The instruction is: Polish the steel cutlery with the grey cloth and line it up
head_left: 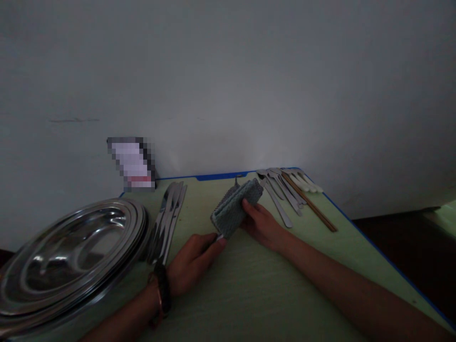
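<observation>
My right hand grips a folded grey-blue cloth near the middle of the green table. The cloth is wrapped around a metal utensil whose end shows at its lower left. My left hand pinches that metal utensil end just below the cloth. A dark band and a bangle sit on my left wrist. Both hands rest low over the tabletop.
A stack of steel plates fills the left. Several knives lie beside it. Spoons and forks, white-handled utensils and wooden chopsticks lie at the back right. A blurred card leans on the wall. The table's blue edge runs along the right.
</observation>
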The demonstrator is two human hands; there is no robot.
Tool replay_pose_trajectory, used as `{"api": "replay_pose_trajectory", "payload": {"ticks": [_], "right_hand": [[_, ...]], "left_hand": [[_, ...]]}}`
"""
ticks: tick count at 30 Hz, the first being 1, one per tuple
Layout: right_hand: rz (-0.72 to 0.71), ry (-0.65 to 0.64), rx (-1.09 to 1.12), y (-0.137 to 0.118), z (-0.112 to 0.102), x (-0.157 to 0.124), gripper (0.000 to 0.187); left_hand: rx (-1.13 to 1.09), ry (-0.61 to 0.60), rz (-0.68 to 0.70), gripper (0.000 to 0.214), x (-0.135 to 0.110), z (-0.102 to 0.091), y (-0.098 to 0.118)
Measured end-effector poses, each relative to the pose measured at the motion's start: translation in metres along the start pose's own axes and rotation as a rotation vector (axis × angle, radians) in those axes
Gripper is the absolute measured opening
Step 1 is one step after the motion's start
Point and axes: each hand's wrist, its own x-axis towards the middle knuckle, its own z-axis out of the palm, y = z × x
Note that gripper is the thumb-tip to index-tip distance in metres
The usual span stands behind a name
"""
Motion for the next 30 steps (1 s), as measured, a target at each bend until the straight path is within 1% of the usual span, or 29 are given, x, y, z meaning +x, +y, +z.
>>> {"api": "replay_pose_trajectory", "payload": {"ticks": [4, 8, 12, 16, 18, 21, 26, 30], "right_hand": [[-0.005, 0.026, 0.009, 0.0, 0.0, 0.0, 0.033], [-0.022, 0.051, 0.03, 0.0, -0.001, 0.0, 0.031], [-0.014, 0.083, 0.049, -0.001, -0.001, 0.001, 0.028], [-0.01, 0.068, 0.05, -0.003, 0.001, 0.0, 0.023], [-0.01, 0.083, 0.058, -0.003, 0.002, 0.0, 0.021], [-0.038, 0.153, 0.072, -0.003, 0.003, 0.001, 0.018], [-0.153, 0.301, 0.124, -0.002, 0.002, 0.006, 0.013], [-0.186, 0.368, 0.13, -0.005, -0.001, 0.009, 0.014]], "left_hand": [[0.034, -0.013, -0.004, 0.045, 0.0, 0.001, 0.002], [0.19, -0.032, 0.067, 0.045, -0.001, 0.006, 0.007], [0.328, -0.024, 0.1, 0.043, -0.001, 0.01, 0.008], [0.361, -0.031, 0.094, 0.043, -0.002, 0.011, 0.007], [0.386, -0.034, 0.087, 0.044, -0.002, 0.011, 0.007], [0.442, -0.046, 0.089, 0.045, -0.002, 0.012, 0.008], [0.527, -0.035, 0.097, 0.047, -0.001, 0.015, 0.006], [0.535, -0.008, 0.104, 0.048, -0.001, 0.016, 0.005]]}}
